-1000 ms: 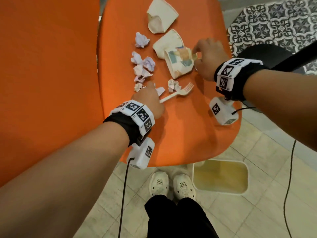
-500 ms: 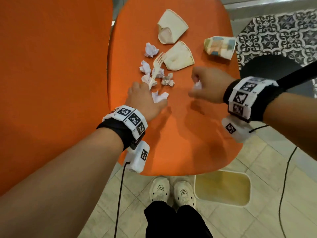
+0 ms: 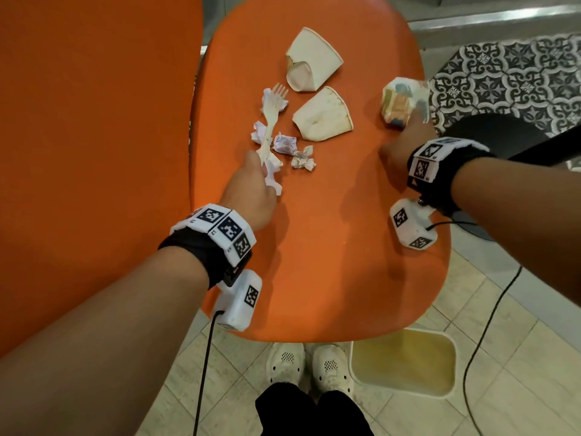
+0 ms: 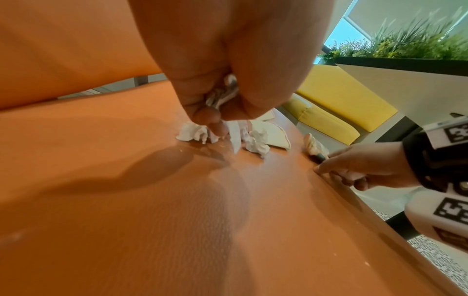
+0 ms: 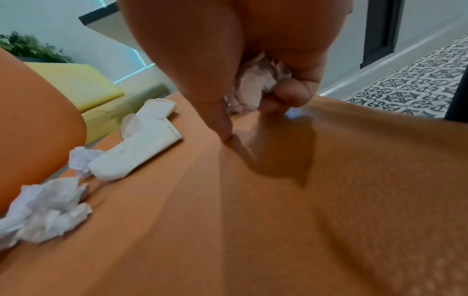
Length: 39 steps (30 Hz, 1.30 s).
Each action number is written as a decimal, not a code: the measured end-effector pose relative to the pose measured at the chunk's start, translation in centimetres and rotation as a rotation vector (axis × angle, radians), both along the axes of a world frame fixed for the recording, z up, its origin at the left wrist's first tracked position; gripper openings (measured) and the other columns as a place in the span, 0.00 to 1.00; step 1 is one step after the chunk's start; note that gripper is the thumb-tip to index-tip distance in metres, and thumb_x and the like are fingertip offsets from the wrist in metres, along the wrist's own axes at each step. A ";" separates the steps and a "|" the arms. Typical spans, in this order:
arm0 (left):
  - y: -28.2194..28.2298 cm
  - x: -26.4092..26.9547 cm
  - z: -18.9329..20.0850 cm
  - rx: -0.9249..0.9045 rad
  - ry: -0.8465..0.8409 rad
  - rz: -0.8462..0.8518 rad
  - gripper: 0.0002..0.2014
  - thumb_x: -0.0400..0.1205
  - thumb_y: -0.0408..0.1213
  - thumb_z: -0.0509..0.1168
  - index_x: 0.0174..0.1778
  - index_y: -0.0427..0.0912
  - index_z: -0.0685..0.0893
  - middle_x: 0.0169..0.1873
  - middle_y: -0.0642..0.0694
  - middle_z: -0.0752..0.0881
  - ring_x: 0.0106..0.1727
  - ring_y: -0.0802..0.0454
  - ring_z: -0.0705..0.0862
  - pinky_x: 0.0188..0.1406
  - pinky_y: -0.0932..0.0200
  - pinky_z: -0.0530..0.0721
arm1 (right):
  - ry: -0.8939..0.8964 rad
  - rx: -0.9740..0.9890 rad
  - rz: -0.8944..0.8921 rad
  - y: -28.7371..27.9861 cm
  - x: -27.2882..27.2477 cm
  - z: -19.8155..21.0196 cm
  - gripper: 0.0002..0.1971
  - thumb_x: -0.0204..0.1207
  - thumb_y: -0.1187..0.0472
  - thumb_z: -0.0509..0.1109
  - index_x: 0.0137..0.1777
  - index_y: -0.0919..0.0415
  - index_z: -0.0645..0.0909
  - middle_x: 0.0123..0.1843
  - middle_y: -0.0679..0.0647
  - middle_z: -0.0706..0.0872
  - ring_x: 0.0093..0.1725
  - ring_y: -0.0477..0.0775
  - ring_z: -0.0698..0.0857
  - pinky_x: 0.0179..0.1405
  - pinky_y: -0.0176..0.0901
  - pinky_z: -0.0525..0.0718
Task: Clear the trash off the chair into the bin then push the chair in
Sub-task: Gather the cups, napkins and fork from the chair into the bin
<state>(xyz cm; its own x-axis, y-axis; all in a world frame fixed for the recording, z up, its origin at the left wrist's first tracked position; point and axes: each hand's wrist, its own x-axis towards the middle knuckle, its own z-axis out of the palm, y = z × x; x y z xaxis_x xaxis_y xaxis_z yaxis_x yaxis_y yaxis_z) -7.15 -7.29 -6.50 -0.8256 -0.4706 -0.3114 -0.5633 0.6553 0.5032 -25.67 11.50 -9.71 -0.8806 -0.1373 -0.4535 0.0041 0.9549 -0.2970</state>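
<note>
the orange chair seat (image 3: pixel 330 262) fills the middle of the head view, its backrest (image 3: pixel 94 121) taking the left side; the left hand (image 3: pixel 251 193) sits just left of centre, fingers curled round the handle of a white plastic fork (image 3: pixel 273 111) together with a crumpled paper wad (image 3: pixel 273 176); the left wrist view shows that paper bunched inside the closed fingers (image 4: pixel 212 118); the fork's tines point toward the top of the frame, lying over more crumpled paper scraps (image 3: pixel 284 144) scattered above the hand; two flattened plain paper cups (image 3: pixel 323 118) lie at upper centre, one above the other, both on the seat; the right hand (image 3: pixel 399 149) is at the right of centre near the seat's right edge, fingers curled round a ball of crumpled paper (image 5: pixel 253 86) seen in the right wrist view, with the index finger reaching down to touch the seat; just above this hand in the head view lies a crushed printed cup (image 3: pixel 401 103), blurred, at the seat's right edge; whether the hand touches it cannot be told; the bin (image 3: pixel 405 363), a pale open tub, stands on the tiled floor at lower right, below the seat's front edge and beside the person's white shoes (image 3: pixel 309 363).
</note>
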 end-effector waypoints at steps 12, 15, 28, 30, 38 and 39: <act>-0.2 -1.0 1.1 -0.020 -0.173 0.027 0.22 0.82 0.52 0.61 0.62 0.39 0.70 0.42 0.44 0.81 0.40 0.41 0.82 0.35 0.52 0.76 | -0.024 0.077 0.554 -1.6 4.0 3.3 0.17 0.71 0.45 0.73 0.49 0.59 0.82 0.74 0.57 0.69 0.56 0.62 0.82 0.50 0.49 0.80; -0.7 -1.3 0.9 -0.038 -0.176 0.038 0.24 0.84 0.50 0.58 0.71 0.41 0.67 0.47 0.37 0.86 0.43 0.38 0.84 0.35 0.53 0.75 | -0.099 0.139 0.608 -2.2 4.0 3.5 0.24 0.65 0.48 0.80 0.57 0.58 0.78 0.68 0.59 0.74 0.59 0.62 0.81 0.50 0.49 0.80; -2.9 -4.3 -2.4 -0.140 -0.397 -0.121 0.26 0.81 0.53 0.61 0.70 0.43 0.67 0.40 0.42 0.83 0.37 0.40 0.81 0.29 0.55 0.74 | -0.216 0.175 0.858 -7.5 1.6 3.0 0.31 0.68 0.37 0.73 0.68 0.47 0.70 0.57 0.57 0.79 0.55 0.61 0.80 0.46 0.50 0.78; -3.2 -4.5 -2.7 -0.111 -0.392 -0.165 0.23 0.80 0.49 0.63 0.67 0.42 0.70 0.45 0.39 0.86 0.40 0.38 0.82 0.34 0.53 0.75 | -0.249 0.104 0.865 -8.8 1.7 3.5 0.32 0.67 0.35 0.72 0.68 0.46 0.68 0.54 0.57 0.77 0.56 0.62 0.79 0.48 0.51 0.80; -6.7 -3.7 -0.9 0.101 -0.204 -0.037 0.13 0.80 0.40 0.64 0.58 0.40 0.76 0.35 0.45 0.82 0.36 0.43 0.79 0.28 0.57 0.70 | -0.328 0.282 0.945 -12.2 2.5 3.0 0.45 0.72 0.45 0.73 0.82 0.41 0.47 0.52 0.58 0.84 0.36 0.55 0.77 0.24 0.41 0.71; -7.0 -3.9 -0.7 0.107 -0.179 -0.032 0.10 0.81 0.41 0.63 0.52 0.40 0.74 0.31 0.46 0.79 0.34 0.43 0.78 0.23 0.56 0.68 | -0.344 0.283 0.927 -12.4 2.4 2.9 0.43 0.73 0.45 0.72 0.82 0.42 0.50 0.56 0.58 0.84 0.38 0.56 0.77 0.25 0.41 0.71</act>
